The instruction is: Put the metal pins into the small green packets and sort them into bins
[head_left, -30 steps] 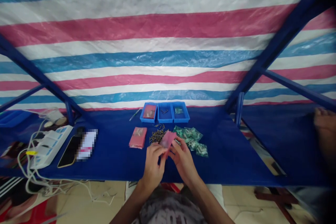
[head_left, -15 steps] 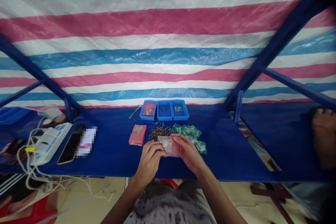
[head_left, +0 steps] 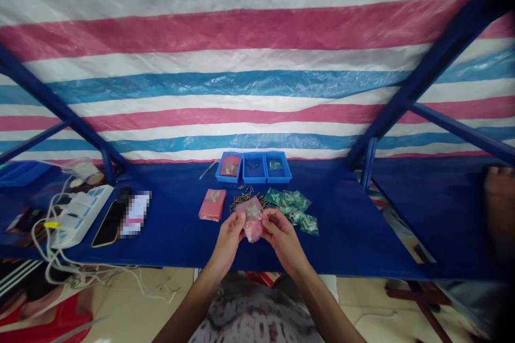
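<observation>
Between my two hands is a pink plastic bag (head_left: 252, 221), tilted, with a clear whitish part at its top. My left hand (head_left: 230, 236) pinches its left edge, while the fingers of my right hand (head_left: 282, 233) grip the right edge. Just beyond the bag lies a heap of dark and brassy screws (head_left: 240, 202), partly covered by it. Green plastic packets (head_left: 288, 201) with small pale pieces inside spread to the right of the heap. A stack of pink bags (head_left: 212, 204) lies to the left of my hands.
Three blue trays stand in a row at the back: a left tray (head_left: 218, 176) with pink bags, a middle tray (head_left: 254, 178) with a few screws, a right tray (head_left: 286, 177) with a green packet. A pen (head_left: 207, 170), phone (head_left: 108, 223) and power strip (head_left: 82, 217) lie leftward. Another person's arm (head_left: 499, 209) is far right.
The pink bag has turned from lying crosswise to tilted upright between my hands. My left hand has shifted its grip to the bag's left edge, and my right hand now pinches the right edge.
</observation>
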Motion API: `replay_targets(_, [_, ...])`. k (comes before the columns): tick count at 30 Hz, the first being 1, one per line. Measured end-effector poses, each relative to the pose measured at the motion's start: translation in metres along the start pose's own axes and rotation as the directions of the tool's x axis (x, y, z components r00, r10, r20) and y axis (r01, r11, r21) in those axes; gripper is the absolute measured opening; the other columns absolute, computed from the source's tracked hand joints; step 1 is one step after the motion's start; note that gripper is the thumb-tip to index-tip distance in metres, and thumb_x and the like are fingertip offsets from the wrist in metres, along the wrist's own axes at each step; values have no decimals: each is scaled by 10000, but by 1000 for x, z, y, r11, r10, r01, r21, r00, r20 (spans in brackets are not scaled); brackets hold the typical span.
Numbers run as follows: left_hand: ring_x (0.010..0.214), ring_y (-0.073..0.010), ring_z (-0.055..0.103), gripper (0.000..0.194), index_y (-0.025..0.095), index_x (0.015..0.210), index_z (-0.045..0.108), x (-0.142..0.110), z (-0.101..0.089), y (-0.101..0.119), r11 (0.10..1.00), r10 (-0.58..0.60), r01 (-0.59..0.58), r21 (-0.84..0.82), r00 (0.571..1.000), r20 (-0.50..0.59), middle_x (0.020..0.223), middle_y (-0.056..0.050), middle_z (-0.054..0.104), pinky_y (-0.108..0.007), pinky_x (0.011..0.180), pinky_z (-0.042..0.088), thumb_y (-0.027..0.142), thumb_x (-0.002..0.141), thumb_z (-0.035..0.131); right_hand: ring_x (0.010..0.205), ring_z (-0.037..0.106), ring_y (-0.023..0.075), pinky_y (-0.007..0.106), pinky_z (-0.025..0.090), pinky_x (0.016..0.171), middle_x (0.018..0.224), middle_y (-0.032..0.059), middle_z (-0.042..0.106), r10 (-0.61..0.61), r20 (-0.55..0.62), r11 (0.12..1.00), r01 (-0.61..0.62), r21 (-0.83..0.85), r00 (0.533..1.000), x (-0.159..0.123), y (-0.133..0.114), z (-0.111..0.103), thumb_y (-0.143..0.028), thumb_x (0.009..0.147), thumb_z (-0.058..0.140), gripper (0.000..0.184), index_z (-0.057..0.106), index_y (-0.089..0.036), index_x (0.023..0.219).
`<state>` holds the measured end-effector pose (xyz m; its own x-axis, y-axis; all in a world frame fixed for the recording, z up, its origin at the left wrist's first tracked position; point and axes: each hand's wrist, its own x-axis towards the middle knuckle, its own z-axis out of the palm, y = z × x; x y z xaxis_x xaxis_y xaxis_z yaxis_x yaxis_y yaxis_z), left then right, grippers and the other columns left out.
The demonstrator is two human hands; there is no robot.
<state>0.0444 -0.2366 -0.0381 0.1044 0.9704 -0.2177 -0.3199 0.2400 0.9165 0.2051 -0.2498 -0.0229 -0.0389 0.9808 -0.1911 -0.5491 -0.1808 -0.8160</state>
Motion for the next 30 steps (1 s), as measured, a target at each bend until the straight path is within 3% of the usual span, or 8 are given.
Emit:
replay_targets(4, [841,-196,644,459,172,1027,711,11,-12,8,952,121,-128,277,992,41,907,-37,701,-282,775,515,617,920,719,904,683,214,366,606,816,1021,31,699,-1,35,994,5,-110,999,-2,-3,-15,-480,791,906,362,723,-243,995])
replay_targets(8, [766,-187,609,401,179,921,701,38,-33,34,806,254,-270,527,962,103,815,-14,664,-272,718,471,572,976,645,815,730,260,426,620,751,1013,72,739,-131,-75,951,104,-292,989,-1,-7,-46,-605,795,863,467,710,-243,1048])
replay_targets(14, [894,-236,685,291,175,1093,724,115,-56,97,582,490,-402,707,867,89,974,-68,758,-321,835,503,425,979,628,766,709,260,398,587,720,965,90,751,-380,-197,808,220,-547,904,-6,-11,-93,-638,864,773,463,711,-239,1092])
replay_targets(17, [867,-221,716,390,162,1290,628,164,-57,114,556,502,-342,757,864,22,984,-87,781,-308,814,520,372,965,667,727,683,244,359,560,633,954,91,743,-416,-209,781,230,-580,885,-9,-11,-100,-634,900,730,441,698,-243,1100])
replay_targets(20, [817,-208,723,349,152,1250,621,204,-53,116,522,475,-306,796,880,27,944,-91,791,-295,776,524,296,943,704,680,650,226,320,514,546,928,88,728,-410,-193,779,233,-582,891,-11,-10,-98,-620,924,709,427,682,-241,1117])
replay_targets(23, [799,-213,716,261,145,1175,644,226,-51,110,438,463,-262,860,886,34,905,-90,781,-304,775,529,180,921,693,652,630,207,297,487,506,947,91,719,-382,-163,786,227,-575,910,-11,-8,-96,-612,943,690,427,669,-231,1136])
replay_targets(27, [1003,-244,704,357,169,1259,613,231,-49,102,271,518,-257,928,851,84,1106,-114,738,-368,933,529,78,914,641,652,626,191,270,480,492,959,89,713,-358,-141,794,222,-565,923,-10,-6,-98,-612,960,670,440,659,-217,1153])
replay_targets(30, [1166,-264,645,327,184,1231,624,224,-48,97,142,543,-282,949,824,164,1308,-133,637,-415,1049,501,67,927,616,643,623,184,258,476,479,948,87,710,-351,-137,801,222,-556,926,-9,-7,-98,-616,961,666,449,658,-209,1150])
